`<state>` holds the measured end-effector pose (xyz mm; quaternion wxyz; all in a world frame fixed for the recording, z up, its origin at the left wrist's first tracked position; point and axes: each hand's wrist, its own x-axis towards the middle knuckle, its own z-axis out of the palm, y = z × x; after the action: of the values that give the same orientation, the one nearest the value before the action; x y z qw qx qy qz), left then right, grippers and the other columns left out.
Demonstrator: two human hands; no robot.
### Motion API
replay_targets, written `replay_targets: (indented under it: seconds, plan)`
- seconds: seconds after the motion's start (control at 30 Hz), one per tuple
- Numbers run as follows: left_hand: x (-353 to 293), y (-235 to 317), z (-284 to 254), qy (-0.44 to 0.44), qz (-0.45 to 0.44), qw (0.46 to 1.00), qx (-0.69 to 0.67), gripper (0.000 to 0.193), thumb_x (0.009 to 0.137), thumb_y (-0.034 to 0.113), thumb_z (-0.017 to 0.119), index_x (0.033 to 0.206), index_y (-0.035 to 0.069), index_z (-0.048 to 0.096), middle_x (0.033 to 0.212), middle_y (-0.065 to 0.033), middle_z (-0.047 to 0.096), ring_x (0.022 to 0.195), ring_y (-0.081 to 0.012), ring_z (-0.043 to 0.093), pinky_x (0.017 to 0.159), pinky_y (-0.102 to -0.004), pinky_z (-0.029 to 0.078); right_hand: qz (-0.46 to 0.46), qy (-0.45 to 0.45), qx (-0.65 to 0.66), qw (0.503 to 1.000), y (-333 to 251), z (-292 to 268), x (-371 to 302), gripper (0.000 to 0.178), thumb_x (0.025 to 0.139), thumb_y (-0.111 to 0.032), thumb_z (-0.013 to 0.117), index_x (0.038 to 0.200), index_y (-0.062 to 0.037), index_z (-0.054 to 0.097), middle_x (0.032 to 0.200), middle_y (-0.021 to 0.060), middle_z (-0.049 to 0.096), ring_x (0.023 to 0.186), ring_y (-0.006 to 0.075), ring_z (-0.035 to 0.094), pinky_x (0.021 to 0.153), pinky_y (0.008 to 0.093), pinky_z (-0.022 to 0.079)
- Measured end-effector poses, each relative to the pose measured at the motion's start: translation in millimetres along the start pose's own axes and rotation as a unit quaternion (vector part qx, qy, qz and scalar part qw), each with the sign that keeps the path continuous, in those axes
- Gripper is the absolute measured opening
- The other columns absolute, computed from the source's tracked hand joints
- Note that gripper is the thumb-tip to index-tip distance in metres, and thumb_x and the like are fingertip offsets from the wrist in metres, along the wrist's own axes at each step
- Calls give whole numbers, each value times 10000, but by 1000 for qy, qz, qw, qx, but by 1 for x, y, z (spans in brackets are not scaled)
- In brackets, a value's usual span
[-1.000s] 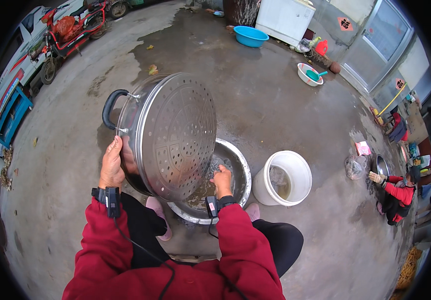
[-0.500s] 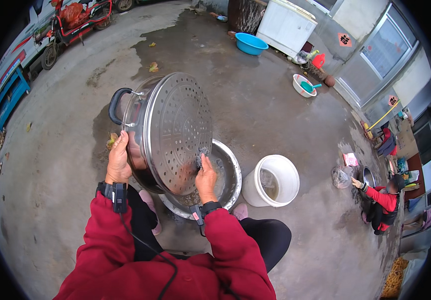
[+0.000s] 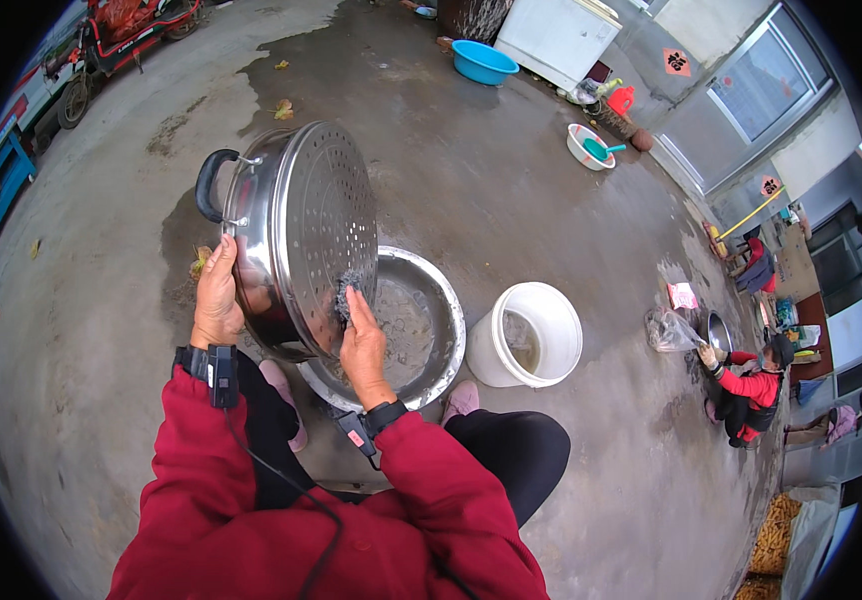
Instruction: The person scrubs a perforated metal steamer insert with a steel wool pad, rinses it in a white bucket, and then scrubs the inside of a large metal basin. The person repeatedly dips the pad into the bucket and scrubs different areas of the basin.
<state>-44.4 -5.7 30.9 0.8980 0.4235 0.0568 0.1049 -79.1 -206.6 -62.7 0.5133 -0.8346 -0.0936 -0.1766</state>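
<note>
A shiny steel steamer tier (image 3: 326,205) with a perforated base and a black loop handle is tipped on its side, holes facing right. My left hand (image 3: 217,305) grips its near left wall below the handle, thumb up. Against the lower part of the perforated face, my right hand (image 3: 364,350) presses a grey steel wool scrubber (image 3: 345,292) under its fingers. Beneath the steamer stands a wide metal basin (image 3: 448,300) with cloudy water in it, between my feet. The steamer hides the basin's far left side.
Right of the basin stands a white bucket (image 3: 489,352) with some water. Farther off are a blue tub (image 3: 484,64) and a white bowl (image 3: 579,150) with a green ladle (image 3: 603,150). A person in red (image 3: 751,385) crouches at the right, holding a plastic bag (image 3: 666,328).
The steamer has turned more edge-on, its perforated face swinging away to the right. My right hand and the scrubber have moved with it. The whole view has shifted slightly.
</note>
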Motion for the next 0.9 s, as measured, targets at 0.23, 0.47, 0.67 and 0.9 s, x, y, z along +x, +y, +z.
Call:
replay_targets:
  seconds: [0.23,0.47,0.67,0.9]
  plan:
    - [4,8,-10,-30,-14,999,34,280,953,329,538,964,67,635,925,4,644,819,-85,596,763,-244,474,401,-22,103,910,129,-22,-25,528,766,23,527,1292,-28,512,1089,258,624,902,326,654,830,336,500]
    - [4,-7,8,-44,-46,994,91,255,952,320,542,960,82,634,788,49,587,668,-46,528,613,-208,435,260,-107,-110,953,117,-49,9,531,832,-279,618,1232,57,527,1099,308,593,1079,421,561,933,409,436]
    - [-3,-19,34,-83,-68,970,218,248,921,311,593,913,65,631,588,62,474,444,-24,375,379,-194,271,260,-107,106,954,47,-106,107,614,934,-456,492,1333,9,449,1276,215,530,1059,293,600,805,344,504]
    - [-14,-32,62,-181,-94,943,263,174,839,110,683,974,9,639,802,33,619,674,-17,513,617,-187,424,244,-204,234,919,-30,-155,83,739,933,-535,452,1441,-27,282,1340,205,459,1133,258,535,814,323,486]
